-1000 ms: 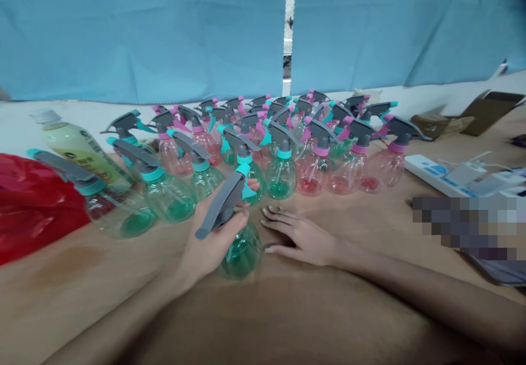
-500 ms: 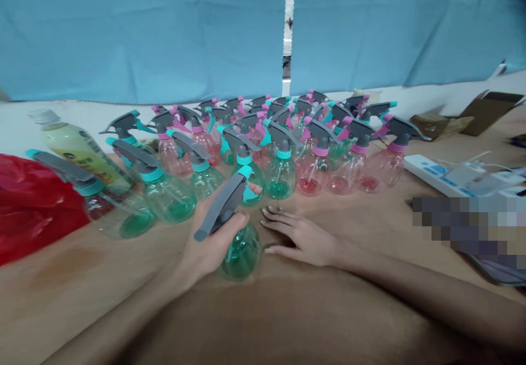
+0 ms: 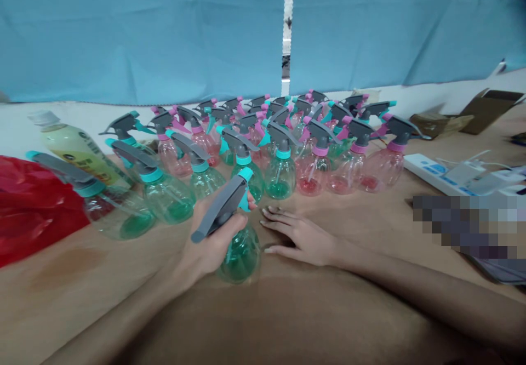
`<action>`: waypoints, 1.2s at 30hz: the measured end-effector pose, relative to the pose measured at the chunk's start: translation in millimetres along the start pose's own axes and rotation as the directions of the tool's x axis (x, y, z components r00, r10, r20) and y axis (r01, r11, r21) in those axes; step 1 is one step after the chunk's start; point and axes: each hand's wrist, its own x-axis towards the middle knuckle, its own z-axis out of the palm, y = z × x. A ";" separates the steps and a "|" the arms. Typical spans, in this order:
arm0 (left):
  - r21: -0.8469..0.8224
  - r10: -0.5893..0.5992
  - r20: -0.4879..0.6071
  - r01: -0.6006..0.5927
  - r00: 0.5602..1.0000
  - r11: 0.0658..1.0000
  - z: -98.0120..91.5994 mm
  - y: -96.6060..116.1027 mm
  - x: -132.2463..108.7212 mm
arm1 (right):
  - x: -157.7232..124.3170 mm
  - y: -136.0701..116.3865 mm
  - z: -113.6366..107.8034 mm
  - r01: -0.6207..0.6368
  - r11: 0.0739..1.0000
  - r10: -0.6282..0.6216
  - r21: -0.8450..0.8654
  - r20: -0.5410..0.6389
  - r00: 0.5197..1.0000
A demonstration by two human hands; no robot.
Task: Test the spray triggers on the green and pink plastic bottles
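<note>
My left hand (image 3: 211, 244) is wrapped round the neck of a green spray bottle (image 3: 239, 258) with a grey and turquoise head. A fingertip presses the turquoise trigger, and the clear green body stands on the table in front of me. To its right my right hand (image 3: 302, 238) lies palm down on the wooden tabletop (image 3: 329, 310), fingers stretched out, holding nothing. Just beyond the hands stand more sprayers, among them another green spray bottle (image 3: 280, 181) and a pink spray bottle (image 3: 312, 176).
Several rows of pink and green sprayers spread toward the wall. At left are a red plastic bag (image 3: 36, 211) and a large yellowish bottle (image 3: 78, 146) with a white cap. A power strip (image 3: 435, 173) and an opened cardboard box (image 3: 489, 113) are at right.
The finger of my left hand has pulled the trigger back toward the bottle's neck. The held bottle has shifted very slightly; my right hand stays in place.
</note>
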 end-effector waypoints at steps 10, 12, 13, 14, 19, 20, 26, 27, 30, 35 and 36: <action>-0.032 0.014 0.029 -0.013 0.999 0.999 3.0 0.5 -0.9 | 0.8 -0.8 -0.9 -0.008 0.998 0.011 -0.062 0.039 0.999; -0.068 0.030 0.020 -0.029 0.999 0.997 4.1 0.1 -1.5 | 0.7 -0.4 -0.5 -0.006 0.999 0.008 -0.052 0.030 1.000; -0.079 0.036 0.016 -0.034 0.999 0.996 4.5 -0.2 -1.9 | 0.6 -0.1 -0.3 -0.004 0.999 0.005 -0.042 0.022 1.000; -0.083 0.038 0.014 -0.037 0.999 0.996 4.7 -0.6 -2.1 | 0.4 0.2 -0.1 0.000 1.000 0.001 -0.029 0.014 1.000; -0.065 0.039 0.012 -0.038 0.999 0.997 4.2 -2.2 -2.0 | 0.1 0.0 0.1 0.003 1.000 -0.003 -0.014 0.005 1.000; -0.061 0.040 0.013 -0.040 0.999 0.997 4.2 -2.4 -1.8 | 0.1 -0.2 0.0 0.002 1.000 -0.002 -0.018 0.007 1.000; -0.094 0.048 0.026 -0.046 0.999 0.995 5.2 -3.3 -0.8 | 0.2 -0.1 0.7 -0.002 1.000 0.002 0.006 -0.010 1.000; -0.099 0.047 0.024 -0.044 0.999 0.994 5.2 -3.4 -0.6 | 0.2 0.0 0.8 -0.003 1.000 0.004 0.004 -0.008 1.000; -0.098 0.043 0.027 -0.040 0.999 0.994 4.7 -2.8 0.0 | 0.2 0.1 0.6 -0.004 1.000 0.004 -0.020 0.003 1.000; -0.098 0.010 0.035 -0.006 0.999 0.995 4.5 -1.0 0.6 | 0.2 -0.2 0.1 -0.003 0.999 0.004 -0.032 0.011 1.000; -0.095 0.008 0.031 -0.006 0.999 0.995 4.7 -1.0 0.6 | 0.2 -0.1 0.1 -0.003 1.000 0.003 -0.028 0.009 1.000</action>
